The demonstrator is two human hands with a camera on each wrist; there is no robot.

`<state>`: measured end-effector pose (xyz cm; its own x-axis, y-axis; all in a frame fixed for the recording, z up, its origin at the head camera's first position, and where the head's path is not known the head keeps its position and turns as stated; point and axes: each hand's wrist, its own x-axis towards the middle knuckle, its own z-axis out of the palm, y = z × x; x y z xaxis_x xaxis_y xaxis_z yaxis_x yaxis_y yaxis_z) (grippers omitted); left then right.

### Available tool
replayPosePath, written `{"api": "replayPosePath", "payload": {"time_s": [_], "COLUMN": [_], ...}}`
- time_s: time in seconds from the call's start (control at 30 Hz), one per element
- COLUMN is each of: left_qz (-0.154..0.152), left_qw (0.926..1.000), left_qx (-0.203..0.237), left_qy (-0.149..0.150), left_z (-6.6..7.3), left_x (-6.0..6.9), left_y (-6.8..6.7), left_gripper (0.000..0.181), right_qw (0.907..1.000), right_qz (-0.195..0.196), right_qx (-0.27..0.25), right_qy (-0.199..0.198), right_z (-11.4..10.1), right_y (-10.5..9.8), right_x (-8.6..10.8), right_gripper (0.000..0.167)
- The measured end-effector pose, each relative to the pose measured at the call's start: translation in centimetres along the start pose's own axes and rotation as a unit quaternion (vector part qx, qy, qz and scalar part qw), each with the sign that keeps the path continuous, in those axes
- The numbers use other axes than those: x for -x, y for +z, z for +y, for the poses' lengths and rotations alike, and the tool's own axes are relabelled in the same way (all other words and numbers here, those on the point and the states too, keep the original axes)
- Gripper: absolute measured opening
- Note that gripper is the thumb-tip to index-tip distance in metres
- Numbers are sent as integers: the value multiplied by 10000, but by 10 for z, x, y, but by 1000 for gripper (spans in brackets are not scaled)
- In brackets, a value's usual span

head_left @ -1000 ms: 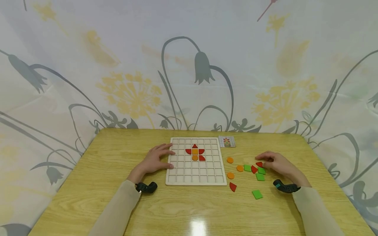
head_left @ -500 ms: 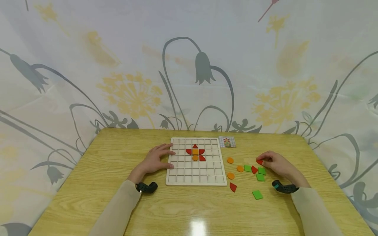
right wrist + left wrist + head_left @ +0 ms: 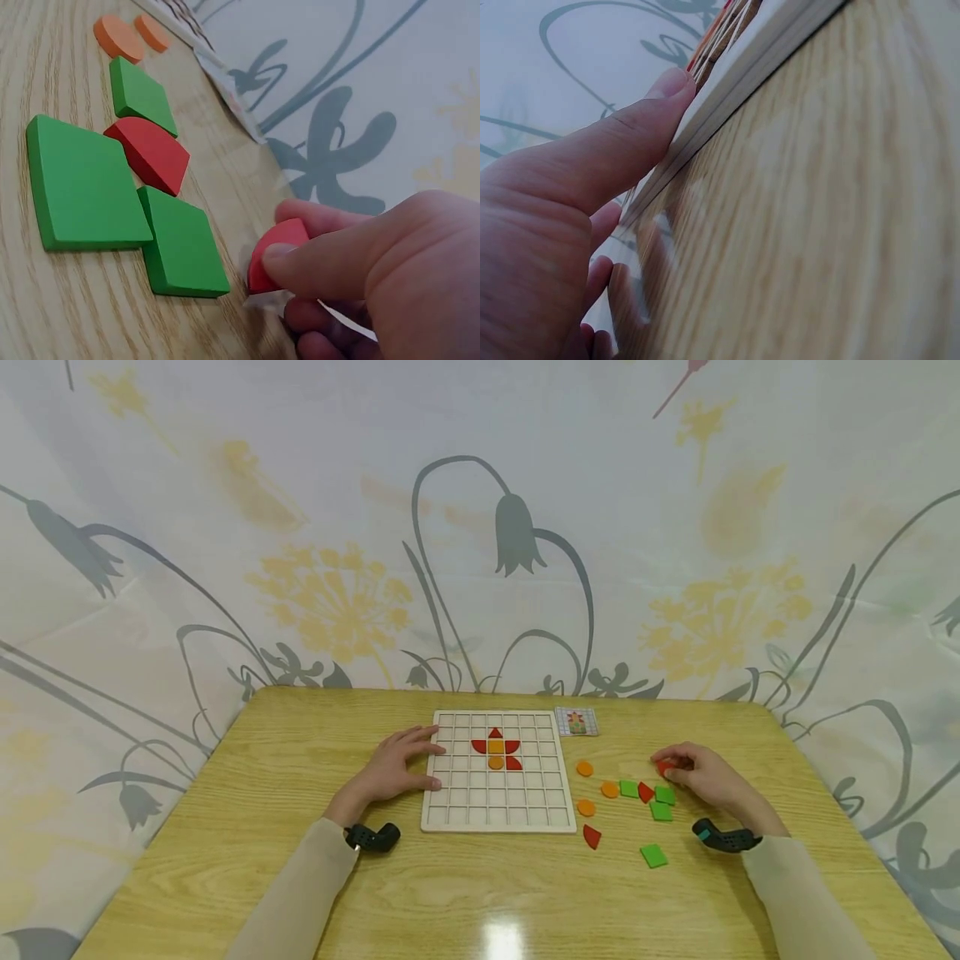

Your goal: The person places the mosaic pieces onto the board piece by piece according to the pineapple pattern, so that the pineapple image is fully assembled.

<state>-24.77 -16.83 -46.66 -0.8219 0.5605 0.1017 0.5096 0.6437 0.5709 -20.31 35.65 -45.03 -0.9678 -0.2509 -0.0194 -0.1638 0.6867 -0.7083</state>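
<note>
My left hand (image 3: 393, 766) rests along the left edge of a white gridded board (image 3: 465, 802), its thumb and fingertips touching the rim. On the board lie a red triangle (image 3: 496, 732), an orange square (image 3: 496, 747), an orange disc (image 3: 496, 762) and red quarter-circle pieces (image 3: 513, 763). To the board's right, my right hand (image 3: 705, 774) pinches a red quarter-circle piece (image 3: 286, 233) between thumb and fingers. In the right wrist view the piece is tilted up, partly covered by the thumb. Just beside it lie green squares (image 3: 184, 244) and another red quarter-circle piece.
A small picture card (image 3: 577, 722) lies at the board's upper right corner. Orange discs (image 3: 586, 808), a red quarter-circle and a separate green square (image 3: 653, 856) lie on the wooden table (image 3: 480, 885). A patterned cloth stands behind the table.
My right hand has lifted the red quarter-circle piece slightly away from the green squares and turned it between its fingers. The left hand stays on the board's edge.
</note>
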Motion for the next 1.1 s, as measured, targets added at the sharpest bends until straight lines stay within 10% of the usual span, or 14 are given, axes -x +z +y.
{"api": "replayPosePath", "payload": {"time_s": [0.47,1.1], "left_qz": [39,59], "left_qw": [10000,10000], "left_qx": [31,-4], "left_qy": [-24,39], "left_z": [0,-2], "left_x": [1,-1], "left_y": [1,3], "left_gripper": [54,53], "right_qw": [9863,9879], "right_qz": [1615,845], "right_qx": [304,-929], "right_qy": [-116,-906], "right_z": [-25,-112], "right_y": [23,107], "right_x": [-9,-62], "right_gripper": [20,9]}}
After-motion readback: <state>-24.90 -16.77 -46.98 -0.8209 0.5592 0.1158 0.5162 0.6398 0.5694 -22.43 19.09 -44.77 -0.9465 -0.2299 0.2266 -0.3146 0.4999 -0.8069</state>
